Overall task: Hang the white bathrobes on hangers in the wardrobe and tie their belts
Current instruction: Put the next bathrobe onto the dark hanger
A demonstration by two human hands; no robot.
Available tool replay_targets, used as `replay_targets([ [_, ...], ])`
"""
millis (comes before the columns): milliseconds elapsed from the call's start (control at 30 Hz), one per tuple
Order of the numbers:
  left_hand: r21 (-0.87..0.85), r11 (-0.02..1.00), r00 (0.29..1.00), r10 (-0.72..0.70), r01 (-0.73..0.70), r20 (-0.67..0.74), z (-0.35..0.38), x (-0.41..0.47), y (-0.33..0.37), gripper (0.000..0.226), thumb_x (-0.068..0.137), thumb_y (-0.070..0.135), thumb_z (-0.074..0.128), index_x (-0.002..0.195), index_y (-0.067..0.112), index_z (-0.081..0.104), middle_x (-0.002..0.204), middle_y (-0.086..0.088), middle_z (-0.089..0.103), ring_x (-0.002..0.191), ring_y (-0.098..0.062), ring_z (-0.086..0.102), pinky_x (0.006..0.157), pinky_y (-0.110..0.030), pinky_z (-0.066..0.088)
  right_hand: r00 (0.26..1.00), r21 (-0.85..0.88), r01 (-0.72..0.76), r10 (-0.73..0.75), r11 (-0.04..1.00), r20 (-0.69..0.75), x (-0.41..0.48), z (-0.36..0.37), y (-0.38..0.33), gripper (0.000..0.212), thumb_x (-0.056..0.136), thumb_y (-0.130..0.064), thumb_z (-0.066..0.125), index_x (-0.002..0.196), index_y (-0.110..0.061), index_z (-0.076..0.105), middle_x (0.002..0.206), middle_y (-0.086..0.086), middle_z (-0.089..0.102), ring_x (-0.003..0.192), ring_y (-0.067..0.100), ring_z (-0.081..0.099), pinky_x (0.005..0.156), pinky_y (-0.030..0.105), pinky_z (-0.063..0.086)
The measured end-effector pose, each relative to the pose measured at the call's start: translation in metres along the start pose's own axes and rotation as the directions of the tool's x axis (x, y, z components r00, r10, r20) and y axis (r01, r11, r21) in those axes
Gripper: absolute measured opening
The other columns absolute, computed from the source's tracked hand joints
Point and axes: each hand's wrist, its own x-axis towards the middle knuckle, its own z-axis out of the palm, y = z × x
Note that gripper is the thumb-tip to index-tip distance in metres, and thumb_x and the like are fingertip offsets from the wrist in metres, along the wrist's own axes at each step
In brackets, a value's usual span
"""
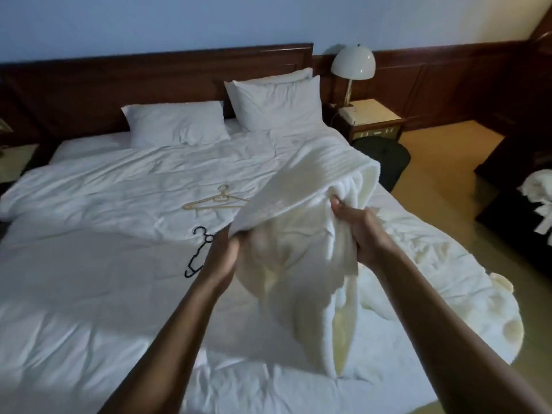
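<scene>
Black hanger (198,255) flat on duvet (89,264), lower end hidden behind left wrist. Tan hanger (215,201) farther up bed, right end under robe (298,234). Left hand (222,258) grips robe's lower fold, fingertips buried in cloth. Robe bunched, held above bed's right half, tail trailing onto duvet; belt not made out. Right hand (363,231) clenches upper bunch. Pillows (176,122) against headboard (149,73). Lamp (353,64) and phone (348,113) on nightstand (376,115); front-panel markings too small to read. Open floor (442,174) beyond bed's right edge. 2nd robe (537,204) at right, cut off, blurred.
</scene>
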Motion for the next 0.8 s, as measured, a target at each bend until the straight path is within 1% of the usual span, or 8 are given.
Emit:
replay_targets([
  [100,0.017,0.997,0.992,0.078,-0.076,-0.100,-0.019,0.018,0.027,0.036,0.085,0.012,0.054,0.102,0.032,0.079,0.098,-0.001,0.079,0.094,-0.028,0.073,0.075,-0.042,0.055,0.991,-0.349,0.009,-0.054,0.937,-0.119,0.030,-0.047,0.017,0.007,0.091,-0.010,0.073,0.098,-0.012,0.074,0.094,0.011,0.077,0.091,0.033,0.074,0.081,0.052,0.061],
  [233,0.154,0.985,0.974,0.110,-0.080,-0.196,-0.049,0.021,0.033,0.031,0.084,0.012,0.054,0.103,0.023,0.077,0.099,0.004,0.078,0.098,-0.015,0.071,0.085,-0.039,0.053,0.981,-0.833,-0.089,-0.096,0.547,-0.168,0.062,-0.104,0.057,0.025,0.081,-0.023,0.083,0.103,-0.019,0.072,0.097,0.005,0.072,0.090,0.029,0.068,0.078,0.041,0.057],
  [300,0.231,0.972,0.964,0.104,-0.047,-0.243,-0.059,0.015,0.025,0.028,0.087,0.006,0.054,0.096,0.021,0.075,0.089,0.010,0.076,0.084,-0.006,0.067,0.074,-0.029,0.050,0.989,-0.925,-0.065,-0.098,0.374,-0.109,0.072,-0.122,0.075,0.027,0.078,-0.033,0.085,0.101,-0.025,0.073,0.095,0.004,0.073,0.091,0.030,0.068,0.077,0.038,0.054],
  [400,0.394,0.918,0.955,0.071,0.051,-0.289,-0.070,0.004,0.007,0.016,0.084,0.020,0.057,0.084,0.027,0.072,0.078,0.015,0.071,0.076,-0.010,0.064,0.067,-0.030,0.045,0.993,-0.950,-0.044,-0.091,0.309,-0.075,0.091,-0.134,0.089,0.022,0.078,-0.030,0.077,0.099,-0.031,0.072,0.097,0.004,0.074,0.094,0.033,0.069,0.077,0.037,0.053],
  [467,0.505,0.853,0.941,0.056,0.129,-0.334,-0.078,-0.003,-0.007,0.012,0.084,0.026,0.060,0.089,0.029,0.071,0.091,0.009,0.073,0.088,-0.017,0.066,0.072,-0.032,0.044,0.996,-0.964,-0.030,-0.076,0.263,-0.052,0.099,-0.130,0.089,0.026,0.077,-0.022,0.069,0.100,-0.031,0.072,0.099,0.007,0.074,0.097,0.035,0.068,0.076,0.033,0.048],
  [600,0.482,0.866,0.910,0.088,0.131,-0.406,-0.086,-0.024,-0.026,0.029,0.079,0.025,0.059,0.102,0.018,0.075,0.100,-0.002,0.076,0.095,-0.025,0.068,0.084,-0.037,0.050,0.997,-0.959,0.079,-0.029,0.272,0.074,0.113,-0.119,0.103,0.031,0.082,-0.008,0.073,0.112,-0.014,0.074,0.106,0.017,0.074,0.104,0.039,0.067,0.075,0.029,0.038],
  [700,0.396,0.912,0.899,0.083,0.104,-0.429,-0.084,-0.037,-0.028,0.019,0.078,0.027,0.056,0.089,0.020,0.069,0.082,0.002,0.071,0.079,-0.020,0.064,0.076,-0.034,0.050,0.989,-0.946,0.094,0.082,0.309,0.125,0.112,-0.103,0.120,0.032,0.089,-0.036,0.074,0.111,-0.013,0.073,0.105,0.015,0.074,0.102,0.037,0.068,0.077,0.035,0.044],
  [800,0.467,0.877,0.889,0.124,0.110,-0.442,-0.086,-0.043,-0.027,0.024,0.086,0.039,0.069,0.084,0.016,0.068,0.078,-0.001,0.070,0.075,-0.014,0.061,0.070,-0.028,0.047,0.979,-0.865,0.032,0.159,0.500,0.128,0.100,-0.076,0.114,0.051,0.095,-0.057,0.062,0.084,-0.007,0.071,0.076,0.010,0.073,0.072,0.027,0.069,0.065,0.038,0.049],
])
